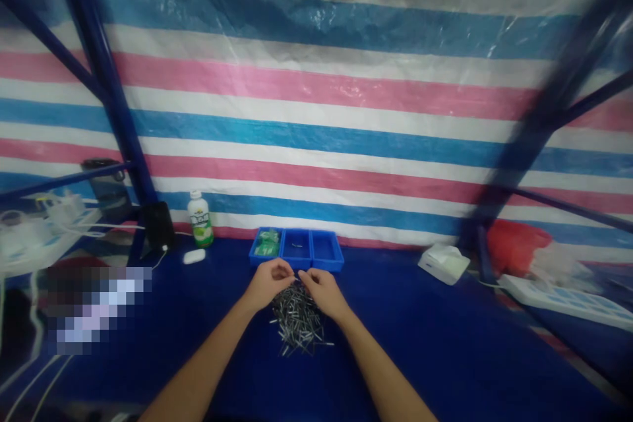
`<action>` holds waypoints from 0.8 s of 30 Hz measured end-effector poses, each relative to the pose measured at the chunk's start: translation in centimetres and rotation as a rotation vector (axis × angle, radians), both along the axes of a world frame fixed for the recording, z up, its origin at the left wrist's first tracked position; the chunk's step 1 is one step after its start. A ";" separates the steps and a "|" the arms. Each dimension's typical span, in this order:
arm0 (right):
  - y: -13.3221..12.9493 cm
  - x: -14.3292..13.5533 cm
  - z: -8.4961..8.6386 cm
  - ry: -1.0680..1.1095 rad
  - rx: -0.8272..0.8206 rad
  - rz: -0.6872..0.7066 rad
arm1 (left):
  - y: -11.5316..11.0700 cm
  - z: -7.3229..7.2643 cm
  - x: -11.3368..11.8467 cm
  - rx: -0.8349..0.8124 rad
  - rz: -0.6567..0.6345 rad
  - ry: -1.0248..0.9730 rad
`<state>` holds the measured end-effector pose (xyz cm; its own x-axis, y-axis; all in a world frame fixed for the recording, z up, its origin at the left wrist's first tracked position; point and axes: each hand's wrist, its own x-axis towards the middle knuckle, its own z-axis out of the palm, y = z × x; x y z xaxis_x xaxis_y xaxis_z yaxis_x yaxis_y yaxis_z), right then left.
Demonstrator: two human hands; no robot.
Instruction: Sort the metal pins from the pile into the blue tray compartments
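My left hand [270, 282] and my right hand [324, 289] meet over the far edge of a heap of thin metal pins [299, 322]. Both have thumb and forefinger pinched, the fingertips almost touching each other. Whatever lies between them is too small to make out. The pins are silvery and dark, strewn in all directions on the blue table. Just beyond my hands stands a row of blue trays: the left tray [254, 252] holds green packets [268, 243], the middle tray [297, 256] has a small metal piece in it, and the right tray [327, 248] shows a bare bottom.
Behind left stand a white bottle with a green label [200, 221], a black box-like device [158, 227] and a small white case [194, 256]. On the right are a tissue pack [444, 264], a power strip [568, 302] and a red bag [517, 247]. Striped sheeting [336, 145] hangs behind.
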<state>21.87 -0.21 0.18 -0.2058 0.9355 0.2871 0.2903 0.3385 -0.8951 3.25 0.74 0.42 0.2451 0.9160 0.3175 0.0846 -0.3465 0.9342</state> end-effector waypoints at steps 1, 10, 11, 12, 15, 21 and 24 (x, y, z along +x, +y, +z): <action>-0.1 0.0 -0.1 -0.002 -0.020 0.013 | 0.0 -0.1 -0.1 0.006 0.004 -0.006; 0.3 -0.7 -0.4 0.165 -0.168 0.099 | 0.3 -0.5 -0.1 0.023 0.034 -0.086; 0.3 -0.7 -0.3 0.176 -0.171 0.106 | 0.3 -0.5 0.0 0.030 0.038 -0.082; 0.3 -0.7 -0.3 0.189 -0.171 0.116 | 0.1 -0.3 0.0 0.035 0.043 -0.074; 0.1 -0.7 -0.2 0.232 -0.154 0.120 | -0.2 -0.1 0.0 0.037 0.051 -0.044; -0.1 -0.9 -0.4 0.256 -0.097 0.075 | -0.4 -0.1 0.0 0.026 0.064 0.008; 0.2 -0.9 -0.6 0.245 -0.075 0.066 | -0.3 -0.1 0.0 0.017 0.089 0.046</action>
